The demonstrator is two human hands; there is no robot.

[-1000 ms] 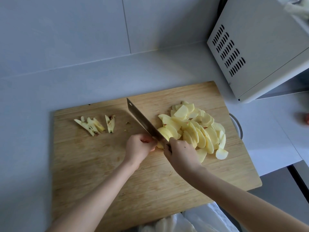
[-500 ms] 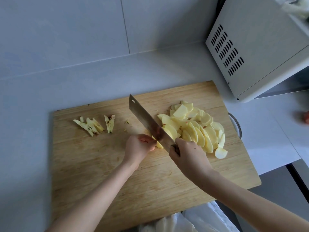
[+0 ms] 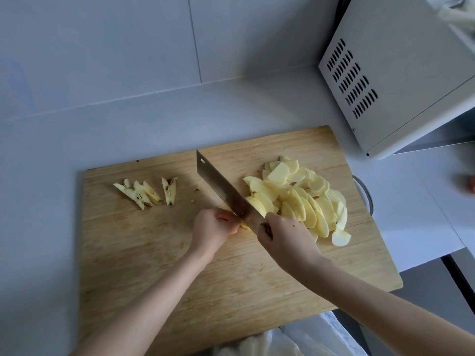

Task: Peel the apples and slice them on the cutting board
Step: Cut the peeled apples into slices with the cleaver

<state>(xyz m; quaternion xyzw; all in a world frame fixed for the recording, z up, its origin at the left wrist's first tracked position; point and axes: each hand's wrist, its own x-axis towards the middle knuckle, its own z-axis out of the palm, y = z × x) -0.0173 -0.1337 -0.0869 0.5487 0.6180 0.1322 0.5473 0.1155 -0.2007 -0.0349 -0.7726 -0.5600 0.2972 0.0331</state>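
Observation:
A wooden cutting board (image 3: 159, 255) lies on the pale counter. Peeled apple slices (image 3: 303, 199) are piled on its right half. Several core wedges (image 3: 146, 192) lie at its upper left. My right hand (image 3: 285, 237) grips the handle of a cleaver (image 3: 221, 188), whose blade slants up to the left, raised off the board beside the pile. My left hand (image 3: 213, 228) has its fingers curled on a small apple piece (image 3: 243, 223) just left of the blade; most of that piece is hidden.
A white microwave (image 3: 401, 73) stands at the back right, close to the board's corner. A metal rim (image 3: 363, 194) shows past the board's right edge. A white plastic bag (image 3: 295, 340) sits below the board's front edge. Tiled wall rises behind the counter.
The cleaver has lifted from lying low against the slices to a raised slant, showing more of its flat side. My left hand stays on the apple piece.

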